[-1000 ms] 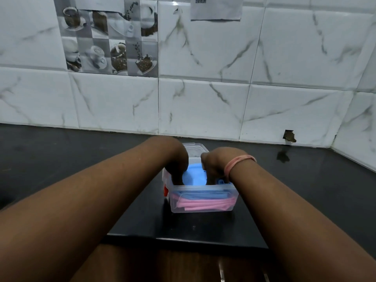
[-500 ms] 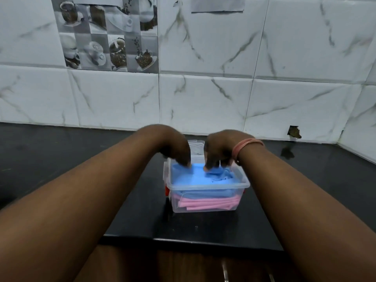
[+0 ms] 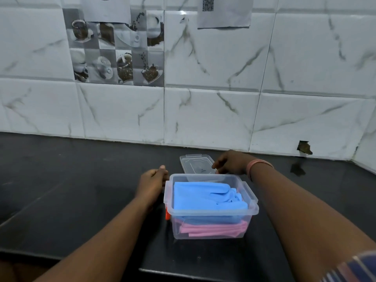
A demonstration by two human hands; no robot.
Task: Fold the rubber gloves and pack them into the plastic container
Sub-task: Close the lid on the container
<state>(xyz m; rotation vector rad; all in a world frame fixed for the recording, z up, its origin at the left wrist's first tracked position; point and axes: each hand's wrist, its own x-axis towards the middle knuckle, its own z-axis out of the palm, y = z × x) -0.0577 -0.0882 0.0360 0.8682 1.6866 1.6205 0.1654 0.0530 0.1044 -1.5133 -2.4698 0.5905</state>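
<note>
A dark table point(image 3: 81, 190) carries a clear plastic container point(image 3: 211, 233) holding folded blue rubber gloves point(image 3: 207, 198) over pink rubber gloves point(image 3: 211, 230). Its lid point(image 3: 196, 162) lies behind it, pinched by the right hand point(image 3: 231, 162). The left hand point(image 3: 151, 180) rests beside the container, fingers relaxed, holding nothing.

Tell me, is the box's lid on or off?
Off. The lid lies flat behind the open plastic container; the right hand touches it.

Between the forearms sits the clear plastic container point(image 3: 211, 215), blue gloves point(image 3: 207, 197) folded over pink gloves point(image 3: 213, 230). The left hand point(image 3: 151, 181) rests just beside its left wall; the right hand point(image 3: 228, 162) touches the lid point(image 3: 196, 163) behind it
</note>
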